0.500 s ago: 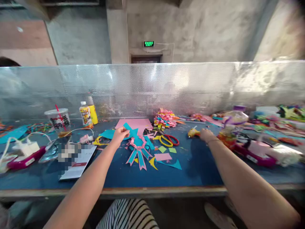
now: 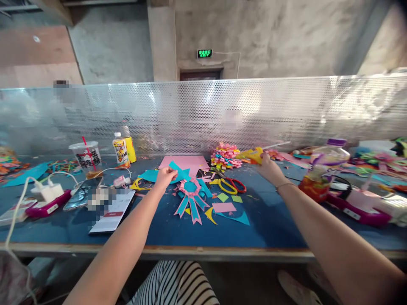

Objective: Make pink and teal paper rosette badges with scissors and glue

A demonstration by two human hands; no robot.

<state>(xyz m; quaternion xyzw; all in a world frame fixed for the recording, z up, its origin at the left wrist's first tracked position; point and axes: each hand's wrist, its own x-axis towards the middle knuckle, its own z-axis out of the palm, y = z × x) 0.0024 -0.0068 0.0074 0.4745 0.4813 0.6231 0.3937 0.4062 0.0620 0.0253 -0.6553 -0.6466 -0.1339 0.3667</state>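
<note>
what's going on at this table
One person is handling papercraft. Their left hand holds a blue paper star by one side, beside a pink-and-blue paper rosette with ribbon tails. Their right hand holds what looks like a yellow glue gun above the blue table, away from the star.

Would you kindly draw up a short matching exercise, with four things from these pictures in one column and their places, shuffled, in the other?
Things
1. Yellow glue gun
2. Purple-capped bottle
3. Blue paper star
4. Cup with the red straw

Places
A. Standing left of the white-capped bottle
B. In the left hand
C. In the right hand
D. Standing to the right of both hands

Right pairs: 1-C, 2-D, 3-B, 4-A
</note>
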